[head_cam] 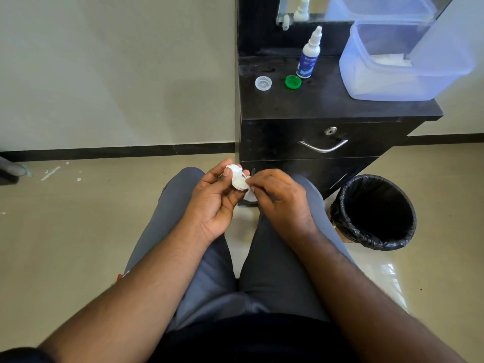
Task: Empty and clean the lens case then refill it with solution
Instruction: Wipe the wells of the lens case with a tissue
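Lens case (238,176): held above the lap, off the table, in front of the black cabinet's lower drawer; both caps off.
Handling: small, light, stiff white plastic; likely slick if damp; best pinched at the rim or the bridge between the wells, never squeezed hard.
Left hand (213,196): fingers curled, thumb and fingertips clamped on the case's edges, palm turned up.
Right hand (279,196): fingers together, pinching a white tissue scrap (250,195) against one well; wiping, by the look of it.
Clear cap (263,83): near the table's front-left corner.
Green cap (293,81): just beside the solution bottle (309,55), toward the table's back edge.
Black-lined bin (374,212): on the floor, right of the knees.
Stage: cleaning; refill not yet begun.
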`<act>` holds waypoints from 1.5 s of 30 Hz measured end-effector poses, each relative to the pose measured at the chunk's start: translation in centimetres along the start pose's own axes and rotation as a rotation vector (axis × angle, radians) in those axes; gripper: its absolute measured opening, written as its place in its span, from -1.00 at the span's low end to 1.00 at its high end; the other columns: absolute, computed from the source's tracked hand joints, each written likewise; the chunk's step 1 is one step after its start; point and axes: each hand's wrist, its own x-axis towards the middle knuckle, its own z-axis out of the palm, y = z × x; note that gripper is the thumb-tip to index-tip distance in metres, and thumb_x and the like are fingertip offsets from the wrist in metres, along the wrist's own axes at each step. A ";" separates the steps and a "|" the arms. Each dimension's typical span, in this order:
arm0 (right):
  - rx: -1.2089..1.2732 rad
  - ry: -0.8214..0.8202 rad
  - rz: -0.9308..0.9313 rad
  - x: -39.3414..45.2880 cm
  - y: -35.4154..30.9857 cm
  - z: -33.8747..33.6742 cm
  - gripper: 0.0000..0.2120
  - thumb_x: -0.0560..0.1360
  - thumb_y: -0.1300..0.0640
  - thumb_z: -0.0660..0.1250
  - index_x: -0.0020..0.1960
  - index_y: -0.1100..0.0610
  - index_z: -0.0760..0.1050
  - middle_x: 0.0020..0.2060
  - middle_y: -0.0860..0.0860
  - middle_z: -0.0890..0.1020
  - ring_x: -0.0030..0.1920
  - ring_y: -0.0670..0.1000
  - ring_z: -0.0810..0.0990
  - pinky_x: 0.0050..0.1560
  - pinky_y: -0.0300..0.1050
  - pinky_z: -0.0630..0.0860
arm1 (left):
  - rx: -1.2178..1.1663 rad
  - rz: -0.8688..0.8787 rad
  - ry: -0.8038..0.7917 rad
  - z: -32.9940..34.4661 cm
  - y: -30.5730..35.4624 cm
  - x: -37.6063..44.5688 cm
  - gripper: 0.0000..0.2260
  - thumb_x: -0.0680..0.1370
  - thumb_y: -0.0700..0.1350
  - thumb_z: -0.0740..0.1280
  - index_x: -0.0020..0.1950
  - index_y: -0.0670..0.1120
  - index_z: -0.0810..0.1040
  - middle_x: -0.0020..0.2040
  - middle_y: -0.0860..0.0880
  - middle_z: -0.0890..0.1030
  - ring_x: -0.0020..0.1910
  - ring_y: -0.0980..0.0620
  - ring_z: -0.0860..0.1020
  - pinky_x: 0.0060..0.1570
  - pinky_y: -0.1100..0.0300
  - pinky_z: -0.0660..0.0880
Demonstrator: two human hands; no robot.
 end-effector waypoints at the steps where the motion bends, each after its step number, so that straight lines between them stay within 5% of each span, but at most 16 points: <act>1: -0.002 -0.007 -0.023 -0.1 0.0 -0.1 -0.87 0.46 0.31 0.37 -0.02 0.30 0.64 -0.10 0.15 0.65 -0.07 0.06 0.64 -0.02 -0.22 0.56 | -0.007 -0.004 -0.002 0.1 0.0 -0.1 -0.82 0.60 -0.27 0.22 0.12 -0.15 0.57 -0.10 -0.15 0.69 -0.15 -0.06 0.70 -0.26 0.16 0.64; 21: 0.047 -0.031 0.047 0.1 0.1 -0.2 -0.85 0.45 0.25 0.37 -0.03 0.27 0.65 -0.09 0.13 0.68 -0.04 0.01 0.64 0.01 -0.16 0.59 | 0.112 0.001 -0.005 0.2 0.3 -0.5 -0.83 0.57 -0.24 0.27 0.11 -0.10 0.59 0.07 -0.18 0.65 -0.17 -0.02 0.70 -0.34 0.22 0.59; 29: 0.013 -0.084 -0.108 0.3 0.1 -0.2 -0.84 0.46 0.22 0.37 -0.04 0.28 0.65 -0.09 0.14 0.69 -0.04 0.08 0.66 -0.01 -0.02 0.61 | 0.114 0.002 0.030 0.2 0.4 -0.6 -0.82 0.56 -0.24 0.29 0.13 -0.10 0.60 0.03 -0.17 0.66 -0.19 -0.02 0.69 -0.38 0.22 0.58; 35: 0.001 -0.040 -0.131 0.3 -0.7 0.0 -0.89 0.45 0.25 0.40 -0.07 0.27 0.66 -0.13 0.11 0.70 -0.05 0.00 0.63 0.00 -0.15 0.57 | 0.164 0.051 0.021 0.0 0.1 -0.8 -0.81 0.53 -0.24 0.34 0.12 -0.09 0.62 -0.02 -0.10 0.68 -0.16 0.00 0.67 -0.35 0.22 0.57; 41: 0.197 0.052 0.191 -0.3 -1.0 0.4 -0.89 0.41 0.29 0.45 -0.06 0.22 0.67 -0.15 0.05 0.69 -0.11 -0.07 0.64 -0.07 -0.18 0.60 | 0.223 0.105 0.062 0.1 -0.4 -1.0 -0.79 0.49 -0.26 0.38 0.10 -0.10 0.63 -0.01 -0.12 0.67 -0.13 -0.02 0.66 -0.32 0.21 0.58; 45: 0.126 -0.026 0.009 0.1 -0.7 0.1 -0.90 0.42 0.27 0.41 -0.08 0.26 0.66 -0.15 0.08 0.69 -0.10 -0.05 0.64 -0.02 -0.23 0.58 | 0.248 0.107 0.060 0.2 -0.5 -1.0 -0.81 0.47 -0.23 0.40 0.06 -0.07 0.65 -0.06 -0.09 0.68 -0.21 0.02 0.65 -0.38 0.23 0.56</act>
